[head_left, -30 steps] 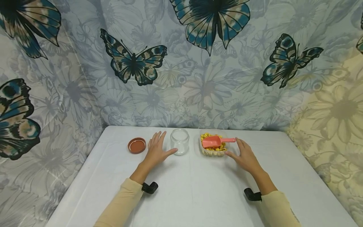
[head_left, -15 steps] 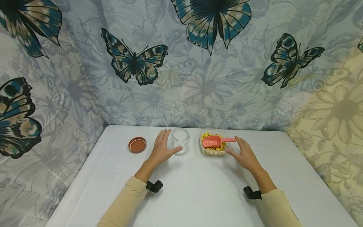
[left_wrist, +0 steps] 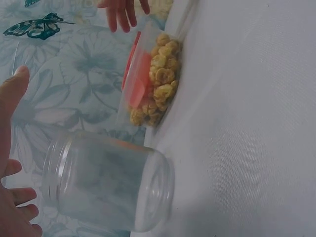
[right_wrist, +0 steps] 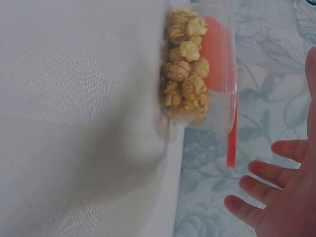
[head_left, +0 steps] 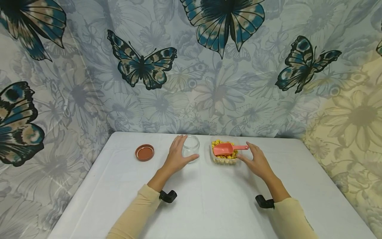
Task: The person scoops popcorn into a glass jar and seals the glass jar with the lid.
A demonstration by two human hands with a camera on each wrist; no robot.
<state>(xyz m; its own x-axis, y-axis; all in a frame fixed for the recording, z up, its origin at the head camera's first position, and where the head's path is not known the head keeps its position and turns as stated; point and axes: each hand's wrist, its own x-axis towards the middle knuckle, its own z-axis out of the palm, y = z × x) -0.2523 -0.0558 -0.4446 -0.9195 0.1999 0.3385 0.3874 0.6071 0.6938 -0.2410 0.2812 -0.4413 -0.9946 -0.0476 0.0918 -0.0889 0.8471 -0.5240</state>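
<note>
My left hand is at the left side of a clear glass jar, thumb and fingers spread to either side of it. In the left wrist view the jar stands upright and has nothing in it. My right hand hovers at the right of a clear plastic tub of caramel popcorn. A pink-red scoop lies on the popcorn, its handle sticking out over the rim toward my right fingertips. The right wrist view shows the right fingers spread and apart from the handle.
A brown round lid lies to the left of my left hand. Everything stands near the back edge of a table with a white cloth. A butterfly-print curtain hangs right behind it.
My left hand has moved right, from beside the lid to the jar. My right hand has barely moved, staying by the scoop handle. The jar, tub and lid stay in place.
</note>
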